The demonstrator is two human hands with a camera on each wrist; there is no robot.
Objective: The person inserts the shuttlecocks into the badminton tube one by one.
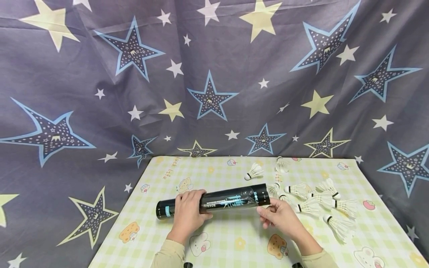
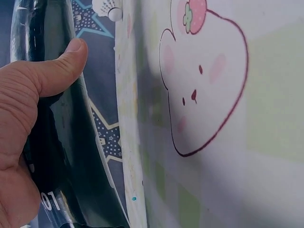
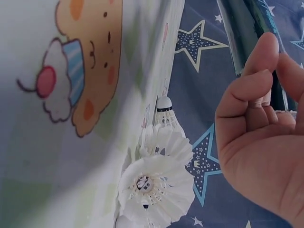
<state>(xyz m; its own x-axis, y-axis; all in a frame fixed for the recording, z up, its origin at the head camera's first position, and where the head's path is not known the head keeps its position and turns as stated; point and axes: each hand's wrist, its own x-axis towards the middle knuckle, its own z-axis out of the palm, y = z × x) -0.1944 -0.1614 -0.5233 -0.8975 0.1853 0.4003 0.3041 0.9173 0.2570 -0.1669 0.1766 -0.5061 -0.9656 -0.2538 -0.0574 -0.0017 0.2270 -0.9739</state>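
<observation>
A black shuttlecock tube [image 1: 231,198] with blue and white print is held sideways over the table, its right end slightly higher. My left hand [image 1: 189,210] grips it left of the middle; in the left wrist view the thumb [image 2: 71,59] lies along the dark tube [image 2: 71,137]. My right hand [image 1: 281,216] is at the tube's right end, thumb in front of the lower edge and fingers at the rim. In the right wrist view the fingers [image 3: 259,57] are curled by the tube [image 3: 242,28], and a white feathery edge [image 3: 287,115] shows beside them.
Several white shuttlecocks [image 1: 310,206] lie in a loose group right of the tube, with one [image 1: 254,171] and another [image 1: 281,165] farther back. The table has a green-checked cartoon cloth [image 1: 234,230]. A dark star-patterned curtain [image 1: 228,141] hangs behind it.
</observation>
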